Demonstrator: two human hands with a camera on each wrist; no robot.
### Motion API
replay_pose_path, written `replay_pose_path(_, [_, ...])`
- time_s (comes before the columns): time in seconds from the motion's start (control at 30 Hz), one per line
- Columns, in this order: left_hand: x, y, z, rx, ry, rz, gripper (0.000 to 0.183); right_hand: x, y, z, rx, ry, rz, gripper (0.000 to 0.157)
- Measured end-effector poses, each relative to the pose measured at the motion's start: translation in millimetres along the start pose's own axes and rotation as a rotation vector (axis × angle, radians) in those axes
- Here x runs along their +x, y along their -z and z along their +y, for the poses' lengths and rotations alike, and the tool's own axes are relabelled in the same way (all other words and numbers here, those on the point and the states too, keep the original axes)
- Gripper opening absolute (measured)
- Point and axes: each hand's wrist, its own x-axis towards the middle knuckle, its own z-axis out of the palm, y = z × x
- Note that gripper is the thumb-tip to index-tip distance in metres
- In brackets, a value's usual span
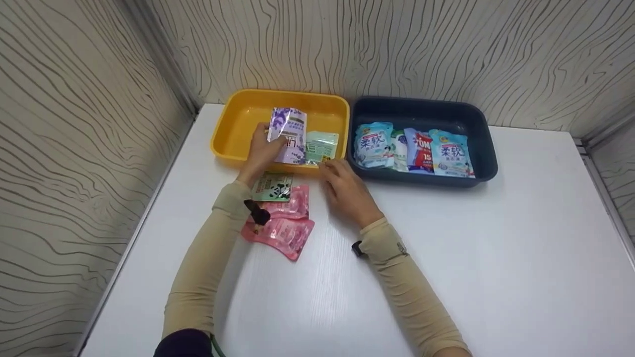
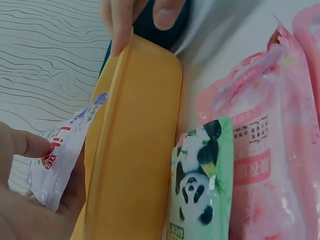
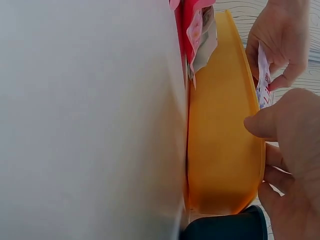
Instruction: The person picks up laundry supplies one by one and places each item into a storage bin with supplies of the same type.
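In the head view my left hand holds a purple-and-white pouch over the yellow bin, thumb across its printed front. The left wrist view shows that pouch bent between thumb and fingers, beside the bin's wall. My right hand is at the bin's near right rim; in the right wrist view its thumb lies outside and the fingers inside. A pale green packet lies in the bin, close to the right fingertips.
On the table in front of the yellow bin lie a green panda packet and two pink pouches, partly overlapping. A dark blue bin stands against the yellow one, holding several laundry pouches. Patterned walls stand behind and at the sides.
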Motion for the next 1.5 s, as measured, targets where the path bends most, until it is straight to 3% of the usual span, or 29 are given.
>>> replay_pose_path(0.17, [3.0, -3.2, -2.4, 0.017, 0.007, -0.004, 0.044, 0.2, 1.8, -1.8, -0.018, 0.016, 0.011, 0.049])
replay_pose_path(0.5, [0.5, -6.4, 0.8, 0.046, 0.042, -0.076, 0.053, 2.4, 2.5, -2.9, 0.004, 0.094, 0.141, 0.034])
replay_pose_path(0.73, [1.8, -12.3, 3.4, 0.029, -0.006, -0.11, 0.053, 2.8, 2.0, -2.0, 0.006, 0.086, 0.173, 0.032])
replay_pose_path(1.07, [0.2, -19.2, 4.7, 0.006, 0.041, -0.181, 0.055, 1.7, 3.6, -1.4, 0.022, 0.052, 0.134, 0.034])
replay_pose_path(1.5, [-0.3, -36.2, -1.2, 0.111, 0.006, -0.2, 0.052, -0.2, 0.5, -1.0, 0.05, 0.0, 0.093, 0.037])
